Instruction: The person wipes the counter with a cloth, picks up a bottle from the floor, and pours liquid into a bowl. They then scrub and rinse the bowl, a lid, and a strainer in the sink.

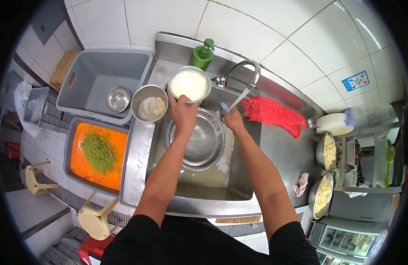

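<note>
My left hand point(185, 115) grips the near rim of a round metal bowl point(170, 85) with pale, whitish contents. It holds the bowl over the sink's back left edge. In my right hand point(233, 119) is a small blue sponge point(223, 107), partly hidden by the fingers. Water runs from the curved faucet point(248, 65) down beside that hand. Below both hands, nested metal bowls point(199, 148) sit in the steel sink point(239, 185). A metal pot point(142, 116) with whitish residue stands just left of my left hand.
A green pump bottle point(201, 57) stands behind the bowl. Red mesh cloth point(274, 115) lies right of the faucet. At left are a grey tub point(91, 70) with a small metal bowl point(118, 99) and a tray point(69, 152) of orange and green food. Bowls of pale shreds point(322, 198) stand right.
</note>
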A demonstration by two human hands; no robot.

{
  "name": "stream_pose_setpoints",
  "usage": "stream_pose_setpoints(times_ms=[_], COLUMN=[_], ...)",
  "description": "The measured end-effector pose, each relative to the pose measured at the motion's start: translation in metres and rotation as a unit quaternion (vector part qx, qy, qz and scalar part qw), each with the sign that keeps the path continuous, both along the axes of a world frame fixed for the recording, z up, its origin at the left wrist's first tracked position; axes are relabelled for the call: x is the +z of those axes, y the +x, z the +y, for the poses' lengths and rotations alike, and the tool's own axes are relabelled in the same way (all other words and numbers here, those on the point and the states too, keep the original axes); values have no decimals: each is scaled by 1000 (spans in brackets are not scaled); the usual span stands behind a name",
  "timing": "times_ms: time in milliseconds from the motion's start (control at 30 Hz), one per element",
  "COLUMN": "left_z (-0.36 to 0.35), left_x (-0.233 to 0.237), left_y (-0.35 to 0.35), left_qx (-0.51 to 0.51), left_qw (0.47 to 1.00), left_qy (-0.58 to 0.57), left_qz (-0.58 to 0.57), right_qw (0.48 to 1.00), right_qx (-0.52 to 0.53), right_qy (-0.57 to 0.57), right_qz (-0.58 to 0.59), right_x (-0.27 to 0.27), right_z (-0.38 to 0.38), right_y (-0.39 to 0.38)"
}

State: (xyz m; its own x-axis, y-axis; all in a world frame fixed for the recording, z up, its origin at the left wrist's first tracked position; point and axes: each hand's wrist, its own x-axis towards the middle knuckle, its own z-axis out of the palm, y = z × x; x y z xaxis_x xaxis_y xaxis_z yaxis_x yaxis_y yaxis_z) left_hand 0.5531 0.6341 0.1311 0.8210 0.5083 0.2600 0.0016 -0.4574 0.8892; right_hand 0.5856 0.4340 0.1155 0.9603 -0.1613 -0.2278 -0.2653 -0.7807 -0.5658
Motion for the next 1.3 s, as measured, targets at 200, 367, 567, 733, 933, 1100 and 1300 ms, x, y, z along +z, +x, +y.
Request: stream_pose_setpoints(times_ms=[200, 367, 567, 733, 933, 1100, 1300], left_z=[9, 19, 34, 7, -137, -263, -341], left_x=[7, 2, -25, 9, -26, -23, -44], left_y=[23, 52, 91, 64, -51, 1, 47], left_qx=[87, 135, 148, 137, -338, -472, -457], left_qw=[996, 988, 988, 990, 938, 853, 803], left_qy=[-23, -6, 48, -10, -16, 212, 380], left_qz=[-16, -74, -19, -17, -70, -70, 44], right_qw=[990, 988, 982, 978, 958, 962, 966], right_qx=[133, 133, 133, 90, 250, 63, -22], right_qy=[45, 77, 129, 183, 79, 201, 222], right_qz=[26, 17, 39, 48, -112, 171, 131], right_x=[10, 7, 5, -37, -158, -117, -73], right_z=[9, 11, 4, -5, -41, -44, -68], right_y=[-14, -20, -23, -30, -135, -222, -288])
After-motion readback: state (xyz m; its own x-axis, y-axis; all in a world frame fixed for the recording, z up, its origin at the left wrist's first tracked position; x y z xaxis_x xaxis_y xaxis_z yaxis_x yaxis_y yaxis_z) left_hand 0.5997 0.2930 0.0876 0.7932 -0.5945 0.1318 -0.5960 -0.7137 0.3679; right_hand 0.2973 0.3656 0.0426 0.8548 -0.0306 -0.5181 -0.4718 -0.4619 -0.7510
